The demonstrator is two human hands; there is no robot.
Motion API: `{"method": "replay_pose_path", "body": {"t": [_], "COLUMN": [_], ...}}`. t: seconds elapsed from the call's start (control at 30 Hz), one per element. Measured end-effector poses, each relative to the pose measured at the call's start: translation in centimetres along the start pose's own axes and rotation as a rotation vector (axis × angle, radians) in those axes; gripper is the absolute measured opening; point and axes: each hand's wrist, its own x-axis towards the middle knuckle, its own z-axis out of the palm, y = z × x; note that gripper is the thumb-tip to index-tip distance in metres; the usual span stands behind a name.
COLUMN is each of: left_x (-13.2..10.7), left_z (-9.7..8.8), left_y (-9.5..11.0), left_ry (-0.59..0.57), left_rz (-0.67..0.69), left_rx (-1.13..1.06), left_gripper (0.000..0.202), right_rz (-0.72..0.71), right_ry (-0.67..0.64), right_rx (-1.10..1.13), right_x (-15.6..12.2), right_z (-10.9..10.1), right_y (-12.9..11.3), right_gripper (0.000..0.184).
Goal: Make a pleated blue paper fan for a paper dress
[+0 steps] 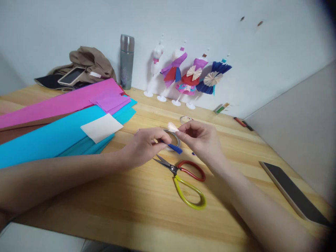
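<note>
Between the thumb and fingers of my left hand [143, 145] is a small strip of dark blue crepe paper [175, 148], its free end pointing right. My right hand [201, 140] pinches a small cream piece of paper [172, 127] that fans out at its upper left end. The two pieces are apart, close to each other. Behind them a roll of tape [178, 140] lies on the table, partly hidden by my hands. Just below, scissors [173, 169] with one red and one yellow handle lie with their blades slightly apart.
Folded crepe paper in pink [65, 99] and blue [52, 134] covers the left side, with a white sheet [102, 128] on it. Several small dressed mannequins [193, 75] and a thermos [127, 63] stand by the wall. A tablet [291, 190] lies at right.
</note>
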Motion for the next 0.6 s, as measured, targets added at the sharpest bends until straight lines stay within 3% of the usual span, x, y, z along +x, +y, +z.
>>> {"method": "replay_pose_path", "body": {"t": [0.13, 0.27, 0.6], "left_x": [-0.1, 0.0, 0.2], "left_z": [-0.6, -0.9, -0.1], "left_y": [0.1, -0.2, -1.6], "left_ry": [0.080, 0.094, 0.046], "left_rz": [0.238, 0.299, -0.018], "left_rx": [0.242, 0.319, 0.005], "left_gripper": [0.012, 0.011, 0.010], "right_rz": [0.057, 0.072, 0.080], "right_ry": [-0.050, -0.132, -0.260], "right_rx": [0.030, 0.049, 0.192], "right_x": [-0.5, -1.0, -1.4], "right_z": [0.4, 0.7, 1.1], "right_y": [-0.7, -0.8, -0.5], "right_gripper": [0.010, 0.016, 0.015]}}
